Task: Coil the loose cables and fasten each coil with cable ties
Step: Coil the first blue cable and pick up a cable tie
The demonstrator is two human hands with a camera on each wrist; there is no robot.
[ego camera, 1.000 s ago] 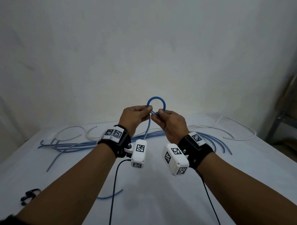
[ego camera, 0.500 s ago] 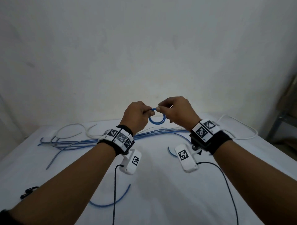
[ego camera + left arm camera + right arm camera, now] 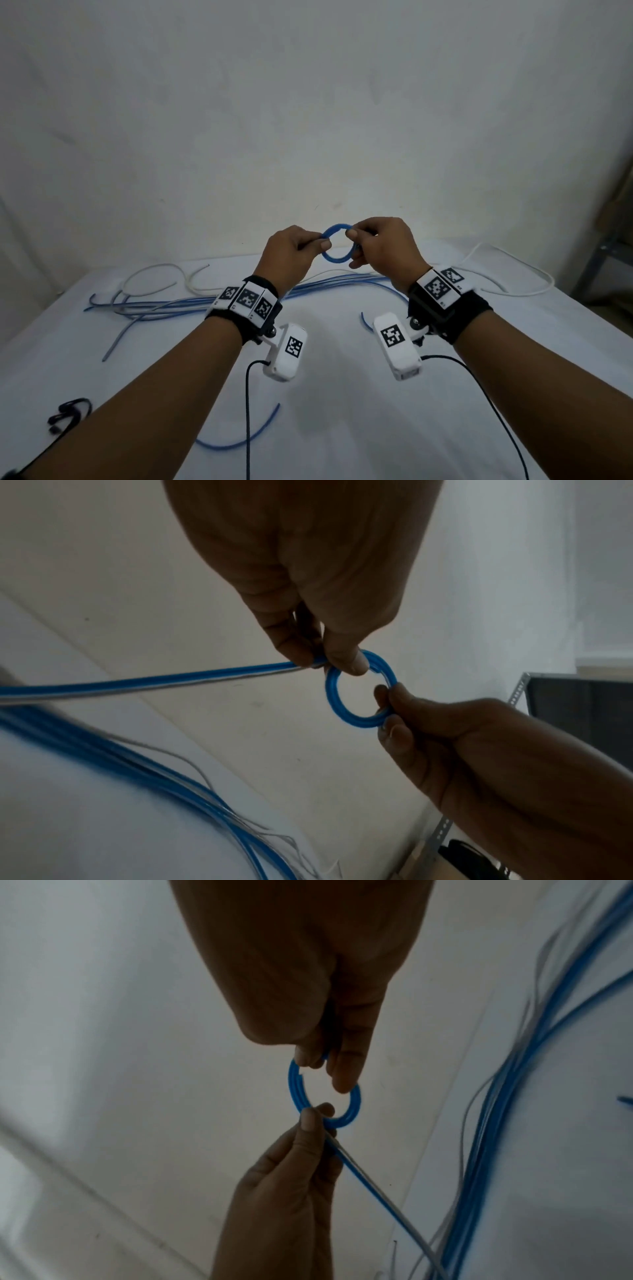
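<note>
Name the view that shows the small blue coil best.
The left wrist view: the blue coil shows as a full ring of several turns, pinched by the left hand and right hand. The right wrist view shows it smaller and dimmer. The head view shows it small, partly hidden by fingers.

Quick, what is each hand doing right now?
Left hand: pinching the blue cable coil and its trailing cable.
Right hand: pinching the coil's other side.

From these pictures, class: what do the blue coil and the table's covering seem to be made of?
Blue coil: likely plastic-sheathed cable; smooth, slightly glossy, and it bends into a tight ring between left hand and right hand. Table covering: probably white cloth, matt, faintly creased; not certain.
</note>
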